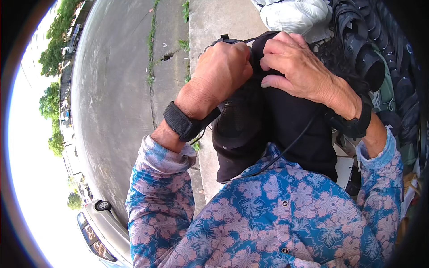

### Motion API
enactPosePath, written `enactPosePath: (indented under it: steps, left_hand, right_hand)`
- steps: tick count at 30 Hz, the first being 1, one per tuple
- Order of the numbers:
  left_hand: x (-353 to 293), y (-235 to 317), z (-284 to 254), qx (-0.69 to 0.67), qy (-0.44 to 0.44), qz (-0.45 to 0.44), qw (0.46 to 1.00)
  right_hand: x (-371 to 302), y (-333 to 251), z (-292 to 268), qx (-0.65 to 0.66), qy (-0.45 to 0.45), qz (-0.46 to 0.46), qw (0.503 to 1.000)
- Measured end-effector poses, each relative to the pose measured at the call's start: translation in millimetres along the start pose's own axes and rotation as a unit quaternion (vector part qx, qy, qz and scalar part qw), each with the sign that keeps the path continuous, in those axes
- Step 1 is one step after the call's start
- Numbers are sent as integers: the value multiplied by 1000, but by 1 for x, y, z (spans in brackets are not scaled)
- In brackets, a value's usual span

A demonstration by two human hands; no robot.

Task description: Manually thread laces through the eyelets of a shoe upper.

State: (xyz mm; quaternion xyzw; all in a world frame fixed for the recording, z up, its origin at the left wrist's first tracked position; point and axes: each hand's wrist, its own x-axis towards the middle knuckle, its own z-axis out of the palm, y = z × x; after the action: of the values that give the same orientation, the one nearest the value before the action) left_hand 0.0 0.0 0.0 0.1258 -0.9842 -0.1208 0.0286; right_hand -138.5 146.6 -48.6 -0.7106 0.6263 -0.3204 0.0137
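Road: a wide grey asphalt road (116,89) fills the left, smooth, with a weedy crack along its edge.
Sidewalk: a pale concrete sidewalk (214,22) runs up the middle, grass in its seams.
Car: a light-coloured car (100,230) sits at the lower left, one wheel showing.
Shirt: a blue and pink leaf-print shirt (277,214) with buttons covers the lower frame and both forearms.
Black garment: a black fabric garment (277,125), soft and matte with a mesh-like panel on its left side, hangs in front of the chest, held up at its top edge; it blocks the ground behind it.
Pile at right: black rubbery shapes (366,44) and a white plastic bag (295,13) crowd the upper right.
Cord: a thin black cord (290,145) crosses the garment.
Left hand: the left hand (223,67) is closed in a fist on the garment's top, black wrist strap (183,120) below it.
Right hand: the right hand (295,67) pinches the same top edge with curled fingers, black wristband (355,123) on.
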Motion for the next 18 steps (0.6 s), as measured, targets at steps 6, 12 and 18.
enactPosePath:
  steps: [6, 12, 18]
  left_hand:
    - [2, -6, -2, 14, -7, 13, 1000]
    - [10, -7, -1, -60, 6, 43, 997]
    - [15, -5, -5, -84, -91, -20, 992]
  right_hand:
    - [3, 4, 6, -18, -9, -30, 999]
    - [11, 8, 13, -42, 31, 15, 999]
    - [14, 9, 12, -20, 15, 9, 1000]
